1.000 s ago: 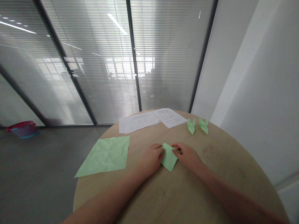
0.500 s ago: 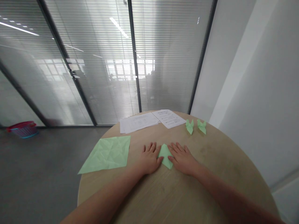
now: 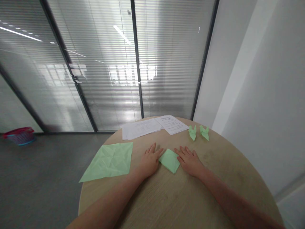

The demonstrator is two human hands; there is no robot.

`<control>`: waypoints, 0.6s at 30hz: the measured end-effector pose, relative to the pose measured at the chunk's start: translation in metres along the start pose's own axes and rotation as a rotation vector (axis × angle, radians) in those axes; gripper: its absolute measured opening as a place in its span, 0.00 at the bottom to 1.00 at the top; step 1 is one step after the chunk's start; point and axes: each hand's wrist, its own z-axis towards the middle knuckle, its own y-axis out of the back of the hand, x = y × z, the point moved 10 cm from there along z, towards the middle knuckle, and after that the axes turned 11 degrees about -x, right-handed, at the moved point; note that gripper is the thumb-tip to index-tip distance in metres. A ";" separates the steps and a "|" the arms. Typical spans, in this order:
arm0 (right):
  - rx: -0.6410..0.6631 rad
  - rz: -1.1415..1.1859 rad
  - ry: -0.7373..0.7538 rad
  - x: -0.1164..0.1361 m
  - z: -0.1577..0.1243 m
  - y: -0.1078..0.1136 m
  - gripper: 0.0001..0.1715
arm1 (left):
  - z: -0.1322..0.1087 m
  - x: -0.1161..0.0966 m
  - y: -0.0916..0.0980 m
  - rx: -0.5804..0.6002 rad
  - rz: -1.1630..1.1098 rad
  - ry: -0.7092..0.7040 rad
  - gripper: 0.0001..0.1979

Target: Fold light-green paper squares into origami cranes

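Observation:
A small folded green paper (image 3: 170, 160) lies flat on the round wooden table (image 3: 181, 197) between my hands. My left hand (image 3: 150, 159) rests flat on the table with fingers stretched out, its edge touching the paper's left corner. My right hand (image 3: 189, 159) lies flat as well, fingers apart, touching the paper's right side. Neither hand grips anything.
A large creased green sheet (image 3: 109, 161) lies at the table's left. Two small folded green figures (image 3: 198, 132) stand at the back right, next to white printed papers (image 3: 152, 126). Glass partitions with blinds stand behind. A pink basket (image 3: 19, 135) sits on the floor far left.
My fingers went from pinching the folded paper to lying flat, then both hands slid apart, baring more of the paper. The view tilted slightly.

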 end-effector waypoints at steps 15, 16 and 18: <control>-0.027 0.017 0.076 0.017 -0.001 0.008 0.30 | 0.004 -0.009 0.011 -0.032 -0.139 -0.062 0.16; -0.030 0.023 0.071 0.018 -0.001 0.009 0.30 | 0.005 -0.009 0.012 -0.036 -0.128 -0.057 0.15; -0.026 0.049 0.063 0.019 -0.002 0.010 0.30 | 0.006 -0.009 0.016 -0.048 -0.101 -0.051 0.12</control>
